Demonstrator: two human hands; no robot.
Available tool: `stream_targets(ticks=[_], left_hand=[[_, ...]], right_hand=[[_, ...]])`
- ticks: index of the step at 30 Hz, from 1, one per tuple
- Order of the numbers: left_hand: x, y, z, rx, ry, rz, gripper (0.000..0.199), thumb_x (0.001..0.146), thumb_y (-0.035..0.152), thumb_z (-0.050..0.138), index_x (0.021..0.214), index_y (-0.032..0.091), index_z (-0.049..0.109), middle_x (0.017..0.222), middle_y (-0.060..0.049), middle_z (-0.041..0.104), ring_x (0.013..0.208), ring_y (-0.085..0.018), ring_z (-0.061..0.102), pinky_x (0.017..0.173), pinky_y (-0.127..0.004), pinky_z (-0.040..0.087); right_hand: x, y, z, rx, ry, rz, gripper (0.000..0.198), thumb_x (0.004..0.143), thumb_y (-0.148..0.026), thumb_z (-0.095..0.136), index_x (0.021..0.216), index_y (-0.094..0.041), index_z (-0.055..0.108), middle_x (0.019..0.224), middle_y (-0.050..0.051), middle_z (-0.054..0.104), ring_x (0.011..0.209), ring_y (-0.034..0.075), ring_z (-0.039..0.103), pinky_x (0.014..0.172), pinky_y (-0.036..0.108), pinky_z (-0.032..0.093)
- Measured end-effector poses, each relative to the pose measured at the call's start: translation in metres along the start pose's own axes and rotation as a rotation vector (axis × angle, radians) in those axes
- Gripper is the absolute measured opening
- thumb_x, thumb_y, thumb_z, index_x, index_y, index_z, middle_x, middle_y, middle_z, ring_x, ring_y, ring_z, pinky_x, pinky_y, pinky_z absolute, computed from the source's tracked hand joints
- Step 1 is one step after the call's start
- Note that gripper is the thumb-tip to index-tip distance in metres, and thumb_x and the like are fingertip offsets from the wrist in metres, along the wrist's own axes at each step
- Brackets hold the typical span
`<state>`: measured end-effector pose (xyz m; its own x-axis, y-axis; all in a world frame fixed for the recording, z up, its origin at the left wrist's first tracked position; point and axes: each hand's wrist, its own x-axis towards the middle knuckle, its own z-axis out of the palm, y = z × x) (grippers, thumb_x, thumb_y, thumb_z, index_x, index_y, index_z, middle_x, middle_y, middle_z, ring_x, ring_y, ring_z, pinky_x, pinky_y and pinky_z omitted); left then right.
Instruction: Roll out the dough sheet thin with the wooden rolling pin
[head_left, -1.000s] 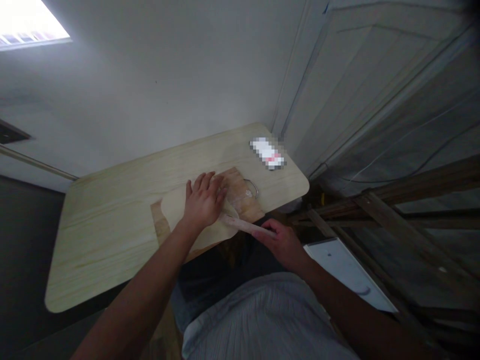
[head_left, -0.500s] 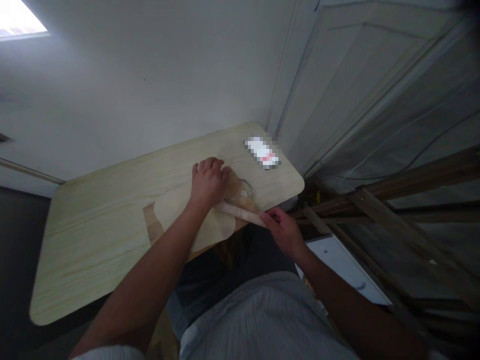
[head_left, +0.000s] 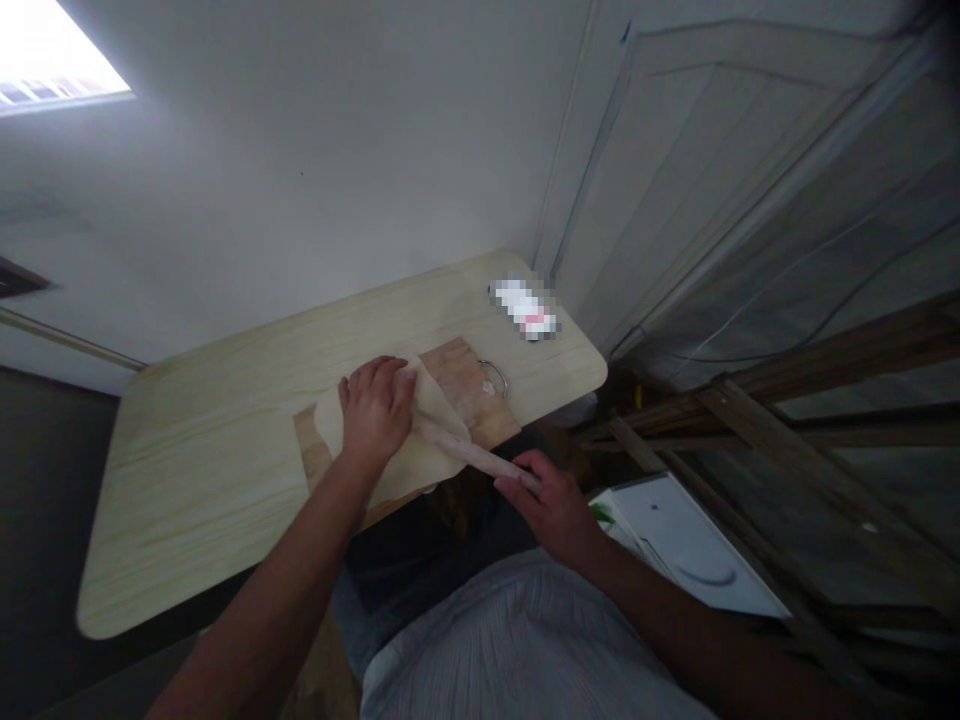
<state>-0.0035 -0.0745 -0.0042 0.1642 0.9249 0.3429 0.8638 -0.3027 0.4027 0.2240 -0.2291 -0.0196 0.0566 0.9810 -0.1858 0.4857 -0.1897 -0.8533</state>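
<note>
A thin, pale sheet of dough [head_left: 429,465] lies spread over a wooden cutting board [head_left: 461,375] and covers most of its left part. Across the dough runs a floured rolling pin [head_left: 480,457], slanting from the middle of the sheet towards my body. My right hand [head_left: 551,505] is closed around its near end, just past the table edge. My left hand [head_left: 375,410] is over the far end, fingers bent and pressing down; that end of the pin is hidden beneath it.
The board rests on a light wood-grain table [head_left: 202,440] against a white wall. A blurred-out phone-like object [head_left: 525,308] lies at the table's right end. The board has a metal ring handle [head_left: 495,375]. Wooden beams [head_left: 772,440] and a white panel [head_left: 697,545] stand at right.
Both hands and the rolling pin have come nearer to my body, the left hand also moving left. More of the board's right part now shows bare.
</note>
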Motion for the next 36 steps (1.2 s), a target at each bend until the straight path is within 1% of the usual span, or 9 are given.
stream_targets(ticks=[4,9,14,18,22,27,31,33,36], left_hand=[[-0.011,-0.012,-0.011,-0.053,0.035,-0.022,0.045,0.102,0.049,0.034,0.121,0.021,0.063,0.127,-0.012,0.065,0.124,-0.029,0.055,0.109,-0.049,0.038],[-0.012,-0.010,-0.005,0.014,-0.049,0.045,0.043,0.102,0.048,0.035,0.127,0.024,0.061,0.134,-0.011,0.062,0.128,-0.030,0.053,0.111,-0.052,0.036],[0.005,0.005,0.006,0.079,-0.082,0.091,0.043,0.103,0.047,0.034,0.130,0.025,0.060,0.137,-0.011,0.060,0.130,-0.032,0.050,0.113,-0.057,0.029],[0.024,0.017,0.016,0.081,-0.099,0.116,0.042,0.103,0.048,0.035,0.128,0.026,0.061,0.137,-0.011,0.061,0.130,-0.032,0.050,0.113,-0.058,0.029],[0.040,0.028,0.029,0.089,-0.105,0.126,0.041,0.103,0.049,0.036,0.127,0.028,0.061,0.137,-0.010,0.061,0.130,-0.032,0.049,0.114,-0.059,0.027],[0.055,0.040,0.041,0.075,-0.125,0.131,0.042,0.102,0.049,0.036,0.127,0.025,0.061,0.139,-0.013,0.058,0.132,-0.035,0.046,0.114,-0.065,0.023],[0.063,0.045,0.045,0.070,-0.113,0.132,0.042,0.102,0.047,0.035,0.124,0.022,0.062,0.135,-0.014,0.060,0.127,-0.034,0.049,0.112,-0.061,0.027],[0.063,0.045,0.044,0.065,-0.096,0.133,0.043,0.102,0.047,0.035,0.120,0.021,0.064,0.131,-0.014,0.062,0.123,-0.033,0.052,0.109,-0.057,0.032],[0.058,0.039,0.039,0.043,-0.046,0.131,0.042,0.102,0.047,0.036,0.114,0.020,0.066,0.123,-0.012,0.066,0.118,-0.031,0.055,0.105,-0.049,0.037]], right_hand=[[-0.006,-0.006,0.010,0.044,-0.080,-0.021,0.031,0.093,-0.053,0.058,0.099,-0.022,0.060,0.071,-0.001,0.065,0.062,0.014,0.059,0.057,0.024,0.038],[-0.009,-0.010,0.021,0.092,-0.118,0.026,0.035,0.096,-0.055,0.052,0.100,-0.021,0.059,0.067,-0.002,0.061,0.060,0.014,0.057,0.054,0.025,0.035],[-0.005,-0.007,0.014,0.066,-0.112,0.051,0.042,0.097,-0.060,0.047,0.093,-0.021,0.061,0.060,-0.003,0.056,0.056,0.013,0.053,0.053,0.025,0.031],[0.000,-0.002,0.008,0.056,-0.092,0.057,0.045,0.098,-0.062,0.044,0.093,-0.021,0.061,0.058,-0.004,0.052,0.053,0.013,0.049,0.051,0.025,0.028],[0.004,0.002,0.006,0.057,-0.050,0.061,0.045,0.098,-0.062,0.043,0.094,-0.021,0.061,0.061,-0.003,0.055,0.055,0.013,0.051,0.052,0.025,0.030],[0.009,0.006,0.002,0.050,-0.030,0.066,0.046,0.098,-0.063,0.043,0.093,-0.022,0.062,0.059,-0.003,0.053,0.056,0.014,0.052,0.053,0.025,0.032],[0.012,0.007,0.000,0.061,-0.013,0.093,0.048,0.098,-0.064,0.042,0.087,-0.022,0.062,0.057,-0.004,0.052,0.054,0.013,0.050,0.052,0.025,0.031],[0.012,0.006,0.000,0.079,-0.045,0.104,0.049,0.098,-0.064,0.040,0.084,-0.022,0.061,0.057,-0.004,0.052,0.054,0.013,0.050,0.052,0.025,0.032],[0.007,0.000,0.001,0.081,-0.106,0.086,0.046,0.098,-0.063,0.042,0.089,-0.022,0.060,0.059,-0.004,0.053,0.055,0.013,0.051,0.053,0.024,0.033]])
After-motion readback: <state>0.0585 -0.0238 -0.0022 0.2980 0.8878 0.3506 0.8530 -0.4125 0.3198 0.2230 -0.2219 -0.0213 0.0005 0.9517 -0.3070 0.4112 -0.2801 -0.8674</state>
